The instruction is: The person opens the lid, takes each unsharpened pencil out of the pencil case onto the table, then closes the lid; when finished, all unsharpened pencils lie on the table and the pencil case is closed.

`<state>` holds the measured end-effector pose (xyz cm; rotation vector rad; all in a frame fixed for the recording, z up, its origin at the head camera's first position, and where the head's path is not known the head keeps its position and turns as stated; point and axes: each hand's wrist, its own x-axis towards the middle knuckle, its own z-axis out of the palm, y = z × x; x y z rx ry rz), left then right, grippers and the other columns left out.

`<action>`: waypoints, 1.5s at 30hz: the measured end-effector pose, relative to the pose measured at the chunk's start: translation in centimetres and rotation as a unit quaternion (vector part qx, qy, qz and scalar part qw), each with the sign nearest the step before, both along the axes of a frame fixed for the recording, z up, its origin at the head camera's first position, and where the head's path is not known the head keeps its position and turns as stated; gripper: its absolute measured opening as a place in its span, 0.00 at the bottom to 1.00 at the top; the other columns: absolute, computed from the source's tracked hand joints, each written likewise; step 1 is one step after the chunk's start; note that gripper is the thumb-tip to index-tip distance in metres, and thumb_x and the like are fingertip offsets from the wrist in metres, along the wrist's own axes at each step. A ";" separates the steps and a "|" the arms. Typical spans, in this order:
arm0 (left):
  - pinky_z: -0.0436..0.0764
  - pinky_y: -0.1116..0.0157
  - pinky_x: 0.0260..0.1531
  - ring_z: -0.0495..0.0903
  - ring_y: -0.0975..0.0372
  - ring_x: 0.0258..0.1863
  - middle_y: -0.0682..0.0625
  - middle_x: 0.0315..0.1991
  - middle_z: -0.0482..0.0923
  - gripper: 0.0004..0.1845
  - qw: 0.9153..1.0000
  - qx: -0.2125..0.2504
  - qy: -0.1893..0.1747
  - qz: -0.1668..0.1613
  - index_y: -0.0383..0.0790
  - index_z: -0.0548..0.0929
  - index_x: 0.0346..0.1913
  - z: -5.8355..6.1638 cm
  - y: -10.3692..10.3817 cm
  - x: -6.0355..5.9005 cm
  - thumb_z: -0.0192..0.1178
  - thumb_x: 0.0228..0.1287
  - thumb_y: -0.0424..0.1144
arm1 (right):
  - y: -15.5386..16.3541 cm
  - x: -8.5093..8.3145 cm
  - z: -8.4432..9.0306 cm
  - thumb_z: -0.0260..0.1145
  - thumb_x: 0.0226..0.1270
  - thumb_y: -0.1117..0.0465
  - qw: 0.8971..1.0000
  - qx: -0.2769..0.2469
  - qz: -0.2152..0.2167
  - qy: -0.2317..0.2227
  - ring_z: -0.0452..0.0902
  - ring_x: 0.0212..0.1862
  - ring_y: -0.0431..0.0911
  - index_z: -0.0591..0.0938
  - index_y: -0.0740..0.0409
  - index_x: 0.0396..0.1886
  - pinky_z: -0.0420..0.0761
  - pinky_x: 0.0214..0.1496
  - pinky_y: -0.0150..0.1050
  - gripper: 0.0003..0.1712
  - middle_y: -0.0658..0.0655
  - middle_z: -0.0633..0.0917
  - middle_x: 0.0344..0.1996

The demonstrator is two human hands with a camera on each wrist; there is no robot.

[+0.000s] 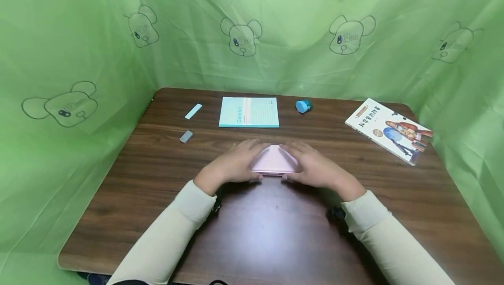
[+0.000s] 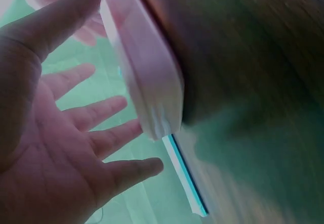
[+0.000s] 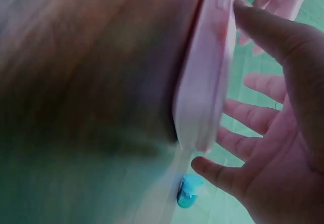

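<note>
At the middle of the tabletop (image 1: 118, 180) we cover a flat pink case (image 1: 273, 160), left hand (image 1: 232, 163) and right hand (image 1: 315, 167) spread over it, thumbs at its near edge. We judge uneven pressure could skid it toward the notebook (image 1: 249, 112).

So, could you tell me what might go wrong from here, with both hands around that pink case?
Judging from the views, two risks stand out. The left hand and right hand meet the pink case with straight, spread fingers rather than a curled grip, so it might slip on the smooth table. If it slides away from the person, it could push into the teal notebook lying just beyond it.
</note>
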<state>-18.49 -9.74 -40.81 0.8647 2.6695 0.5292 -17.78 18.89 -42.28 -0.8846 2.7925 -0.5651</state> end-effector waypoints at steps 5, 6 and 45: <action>0.70 0.42 0.83 0.70 0.43 0.82 0.39 0.83 0.70 0.55 0.999 -0.020 0.023 -0.011 0.47 0.58 0.91 -0.4 0.7 0.1 0.80 0.68 0.45 | -0.6 0.3 -0.9 0.80 0.69 0.46 1.000 0.022 0.000 0.019 0.65 0.85 0.70 0.64 0.55 0.90 0.65 0.84 0.73 0.56 0.68 0.72 0.84; 0.71 0.44 0.82 0.72 0.44 0.81 0.39 0.82 0.72 0.55 0.999 -0.023 0.031 -0.013 0.46 0.58 0.91 -0.4 0.8 0.0 0.80 0.68 0.43 | -0.7 0.3 -0.9 0.80 0.68 0.46 0.999 0.027 -0.002 0.022 0.65 0.84 0.71 0.64 0.55 0.90 0.65 0.84 0.74 0.57 0.68 0.72 0.83; 0.83 0.48 0.69 0.84 0.41 0.64 0.39 0.63 0.84 0.39 0.994 -0.036 0.082 -0.058 0.43 0.70 0.68 -0.5 1.3 -0.9 0.84 0.60 0.39 | 0.0 -1.8 0.9 0.81 0.69 0.48 0.993 0.035 0.098 0.063 0.85 0.67 0.63 0.77 0.65 0.78 0.86 0.69 0.59 0.45 0.68 0.85 0.71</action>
